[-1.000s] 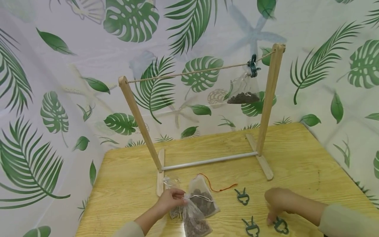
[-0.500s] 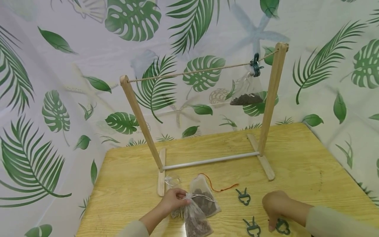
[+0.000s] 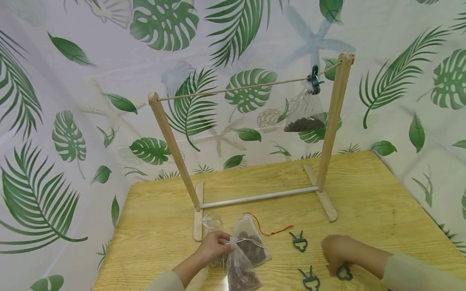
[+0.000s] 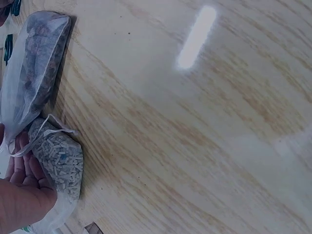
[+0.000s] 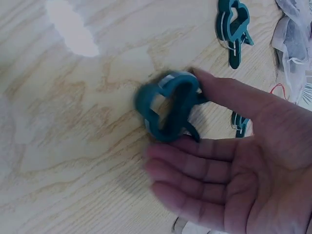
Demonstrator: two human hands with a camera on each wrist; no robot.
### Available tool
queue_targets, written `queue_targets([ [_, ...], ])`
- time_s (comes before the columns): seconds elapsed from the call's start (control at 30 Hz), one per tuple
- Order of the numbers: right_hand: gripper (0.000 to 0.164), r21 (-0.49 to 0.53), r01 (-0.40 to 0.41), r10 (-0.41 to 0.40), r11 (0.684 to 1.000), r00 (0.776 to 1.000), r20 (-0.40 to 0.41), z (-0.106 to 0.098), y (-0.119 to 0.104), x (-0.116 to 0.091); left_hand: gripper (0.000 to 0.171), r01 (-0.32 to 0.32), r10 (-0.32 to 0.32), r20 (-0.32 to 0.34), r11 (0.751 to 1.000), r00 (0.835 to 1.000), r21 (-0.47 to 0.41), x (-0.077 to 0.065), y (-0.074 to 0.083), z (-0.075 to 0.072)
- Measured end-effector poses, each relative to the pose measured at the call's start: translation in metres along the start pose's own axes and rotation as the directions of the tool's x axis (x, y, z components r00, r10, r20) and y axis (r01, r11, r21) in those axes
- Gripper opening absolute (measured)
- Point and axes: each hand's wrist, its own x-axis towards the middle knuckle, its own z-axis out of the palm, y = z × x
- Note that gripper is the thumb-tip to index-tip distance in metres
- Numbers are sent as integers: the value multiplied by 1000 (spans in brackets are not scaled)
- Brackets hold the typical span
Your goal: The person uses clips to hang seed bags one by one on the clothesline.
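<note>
My left hand (image 3: 212,245) pinches the gathered neck of a sheer mesh drawstring bag (image 3: 242,273) with brownish contents. In the left wrist view, a second mesh bag (image 4: 63,161) of pale short pieces lies under the fingers. Beside them a third mesh bag (image 3: 252,244) with dark lumps rests on the table. At the right, my right hand (image 3: 337,251) holds a dark green clip (image 5: 168,107) between thumb and index finger, just over the tabletop; the other fingers are extended. Two more green clips, the upper clip (image 3: 299,242) and lower clip (image 3: 309,279), lie to its left.
A wooden frame (image 3: 331,133) stands behind the hands, with a rope (image 3: 233,88) strung across its top. Near the right post a clip (image 3: 314,80) hangs a mesh bag of dark grains (image 3: 305,123). A red cord (image 3: 271,233) lies on the table (image 3: 160,218).
My right hand has shifted slightly left and taken the nearest green clip between thumb and index finger. The left hand stays at the bag's neck, almost still.
</note>
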Motion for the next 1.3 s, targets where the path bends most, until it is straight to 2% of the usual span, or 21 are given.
queue_targets([
  [0.2, 32, 127, 105, -88, 986, 988, -129, 2, 0, -1, 38, 23, -23, 2, 1000, 1000, -1, -1, 1, 0],
  [0.33, 24, 193, 217, -180, 957, 965, -192, 5, 2, 3, 40, 25, -25, 12, 1000, 1000, -7, -3, 1, -2],
  [0.5, 16, 239, 318, -256, 917, 932, -255, 7, 8, 10, 40, 1, -1, 30, 1000, 1000, -6, -4, -3, -6],
  [0.77, 38, 310, 385, -285, 870, 903, -321, 6, 13, 11, 26, -26, 27, 29, 999, 999, -33, -7, -8, -5],
  [0.9, 30, 400, 417, -291, 816, 895, -339, 7, 16, 12, 24, -13, 13, 35, 1000, 999, 1, -9, -5, -4],
  [1.0, 21, 480, 449, -292, 754, 883, -366, 5, 17, 12, 24, -3, 4, 44, 1000, 999, -23, -10, -5, -3],
  [1.13, 33, 568, 480, -289, 669, 871, -397, 2, 17, 13, 26, 7, -2, 65, 997, 998, -79, -11, -7, -1],
  [1.3, 41, 650, 461, -244, 604, 884, -400, -1, 17, 12, 25, 4, 5, 97, 996, 995, -91, -12, -8, -1],
])
